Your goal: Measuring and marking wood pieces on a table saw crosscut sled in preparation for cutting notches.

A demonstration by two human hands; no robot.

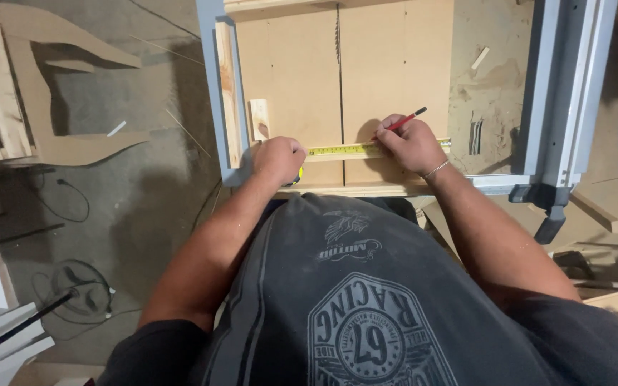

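Far left, on the concrete floor (144, 193): curved board offcuts (51, 143) and stacked wood scraps. Black cables (73, 286) lie lower left, near white panels.

Centre: the counter (212, 86) has a pale blue frame and carries a tan sheet board (287, 71) with a thin dark slot down its middle. A small wood block (259, 119) lies on the board near its left edge, just beside a narrow wood strip (224, 78).

Left hand (279, 159): fingers curled shut over the case of a yellow tape measure (341, 151); only a sliver of the case shows below the hand. The blade runs flat across the board, left to right, crossing the slot, and reaches under the right hand.

Right hand (410, 143): fingers pinched closed around a red pencil (403, 121), tip down at the tape's edge on the board, its upper end tilted up and to the right. A thin bracelet (435, 169) sits on the wrist.

Right: bare dusty counter surface with a small wood sliver (480, 57), then a pale blue metal rail (566, 93) running top to bottom. More lumber (595, 211) lies beyond, lower right.
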